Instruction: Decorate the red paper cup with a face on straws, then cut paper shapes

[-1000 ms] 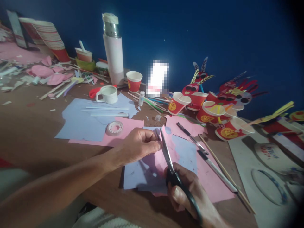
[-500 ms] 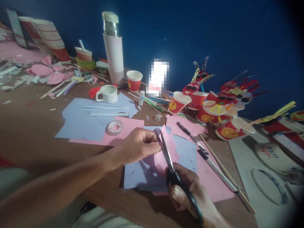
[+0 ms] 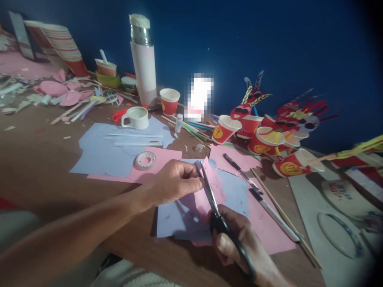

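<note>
My left hand (image 3: pixel 182 181) is closed, thumb and fingertips pinching a cut piece of pink paper (image 3: pixel 216 181) above the sheets. In my right hand (image 3: pixel 239 235) is a pair of black-handled scissors (image 3: pixel 213 199), thumb and fingers around the handles. Its blades point up and away, alongside my left fingertips and over the pink piece. How far the blades are apart is hard to tell. Below both hands lie a blue-lilac sheet (image 3: pixel 170 221) and a larger pink sheet (image 3: pixel 269 233), with small paper scraps on them.
Two pens (image 3: pixel 273 215) and a thin wooden stick (image 3: pixel 287 217) lie to the right. A tape roll (image 3: pixel 146 160), a white mug (image 3: pixel 136 118) and blue paper (image 3: pixel 101 149) are at left. Behind stand a tall flask (image 3: pixel 143 71) and decorated red paper cups (image 3: pixel 226 129).
Both hands, the scissors and the pink paper stay almost in place. At the far right, a yellow strip and the paper cup next to it have shifted slightly.
</note>
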Action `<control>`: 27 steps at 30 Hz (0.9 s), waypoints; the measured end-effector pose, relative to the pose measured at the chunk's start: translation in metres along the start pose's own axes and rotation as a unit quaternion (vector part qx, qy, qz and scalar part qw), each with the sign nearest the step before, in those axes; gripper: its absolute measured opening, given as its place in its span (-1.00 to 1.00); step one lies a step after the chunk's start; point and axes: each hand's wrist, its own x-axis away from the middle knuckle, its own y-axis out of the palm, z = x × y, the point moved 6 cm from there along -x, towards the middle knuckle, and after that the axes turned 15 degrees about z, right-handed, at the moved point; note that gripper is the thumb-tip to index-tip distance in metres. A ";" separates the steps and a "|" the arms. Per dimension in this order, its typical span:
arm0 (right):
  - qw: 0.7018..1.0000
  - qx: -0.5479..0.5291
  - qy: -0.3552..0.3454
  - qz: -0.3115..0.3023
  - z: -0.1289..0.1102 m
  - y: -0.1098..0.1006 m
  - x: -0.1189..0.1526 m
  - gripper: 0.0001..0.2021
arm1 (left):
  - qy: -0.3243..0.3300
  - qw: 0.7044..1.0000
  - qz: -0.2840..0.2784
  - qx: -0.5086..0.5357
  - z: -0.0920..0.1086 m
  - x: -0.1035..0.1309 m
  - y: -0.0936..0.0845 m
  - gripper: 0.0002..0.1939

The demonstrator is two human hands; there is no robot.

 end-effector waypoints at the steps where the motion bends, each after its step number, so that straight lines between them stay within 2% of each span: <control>1: 1.000 -0.002 -0.007 -0.005 0.000 0.000 0.000 -0.53 | 0.001 1.000 0.001 -0.001 0.000 0.000 0.000 -0.79; 7: 0.999 0.009 -0.012 -0.028 -0.001 -0.001 0.000 -0.55 | 0.006 1.000 -0.005 -0.009 0.000 -0.003 0.000 -0.81; 13: 0.999 0.038 0.023 -0.003 0.000 -0.002 -0.001 -0.52 | 0.000 1.000 -0.018 -0.016 0.000 -0.003 -0.001 -0.83; 21: 0.999 0.044 0.027 0.000 0.003 -0.005 -0.002 -0.56 | -0.010 0.999 -0.030 -0.006 -0.008 -0.005 -0.002 -0.84; 27: 0.998 0.042 0.037 0.004 0.004 -0.007 -0.003 -0.51 | -0.032 0.998 -0.052 0.016 -0.010 -0.006 -0.002 -0.84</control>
